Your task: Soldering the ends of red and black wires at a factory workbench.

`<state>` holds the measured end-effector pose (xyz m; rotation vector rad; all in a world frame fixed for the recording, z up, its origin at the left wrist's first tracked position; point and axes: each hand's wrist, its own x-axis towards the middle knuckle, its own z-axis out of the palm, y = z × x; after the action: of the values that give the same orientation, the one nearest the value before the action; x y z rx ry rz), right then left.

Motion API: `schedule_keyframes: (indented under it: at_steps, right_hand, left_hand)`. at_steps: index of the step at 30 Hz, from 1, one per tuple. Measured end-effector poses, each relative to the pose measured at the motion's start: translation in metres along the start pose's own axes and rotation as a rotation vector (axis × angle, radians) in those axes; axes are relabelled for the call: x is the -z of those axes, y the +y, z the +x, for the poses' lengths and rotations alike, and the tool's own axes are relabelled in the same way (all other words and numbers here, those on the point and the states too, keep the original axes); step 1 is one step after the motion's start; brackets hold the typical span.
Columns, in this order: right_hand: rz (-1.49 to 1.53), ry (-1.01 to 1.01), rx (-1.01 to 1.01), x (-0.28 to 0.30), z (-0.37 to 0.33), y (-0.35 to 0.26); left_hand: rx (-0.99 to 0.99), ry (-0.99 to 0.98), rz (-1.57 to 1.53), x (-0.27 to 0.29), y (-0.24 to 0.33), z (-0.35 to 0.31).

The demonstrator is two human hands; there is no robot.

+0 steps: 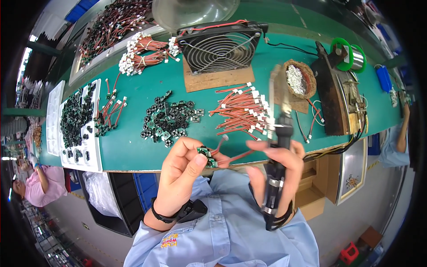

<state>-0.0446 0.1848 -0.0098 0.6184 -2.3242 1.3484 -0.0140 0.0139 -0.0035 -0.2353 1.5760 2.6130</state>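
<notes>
Between the thumb and fingers of my left hand (pixel 178 175) are small green circuit boards (pixel 204 151), held above the bench's near edge. A short wire with a pale connector (pixel 225 138) sticks up beside them. My right hand (pixel 290 165) is closed around the black handle of a soldering iron (pixel 275 174); its upper end points away from me and is blurred by motion. A red wire (pixel 240 156) runs between the boards and my right fingers; whether those fingers pinch it I cannot tell. Ahead lie a heap of small boards (pixel 167 118) and a pile of red wires with white connectors (pixel 240 111).
A black fan (pixel 220 50) stands on a wooden board at the back. To the right are a round tub of whitish bits (pixel 297 80), a soldering station (pixel 331 100) and a green solder spool (pixel 342 51). White trays (pixel 94 153) with boards and wired boards (pixel 111 109) lie left.
</notes>
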Motion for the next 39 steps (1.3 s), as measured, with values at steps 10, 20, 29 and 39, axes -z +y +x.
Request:
schedule_keyframes:
  at_steps: [10, 20, 29, 39]
  right_hand:
    - [0.042, -0.163, 0.150, 0.026, -0.039, 0.007]
    - [0.116, -0.248, 0.118, 0.020, -0.037, -0.006]
    - [0.108, -0.257, 0.135, 0.020, -0.037, -0.005]
    - [0.127, -0.263, 0.135, 0.020, -0.037, -0.002]
  left_hand:
    - [-0.196, 0.172, 0.196, 0.014, -0.005, 0.005]
    - [-0.276, 0.197, 0.251, 0.018, -0.008, 0.003]
    - [-0.299, 0.170, 0.406, 0.027, -0.012, 0.001]
    - [-0.286, 0.166, 0.456, 0.025, -0.011, 0.000]
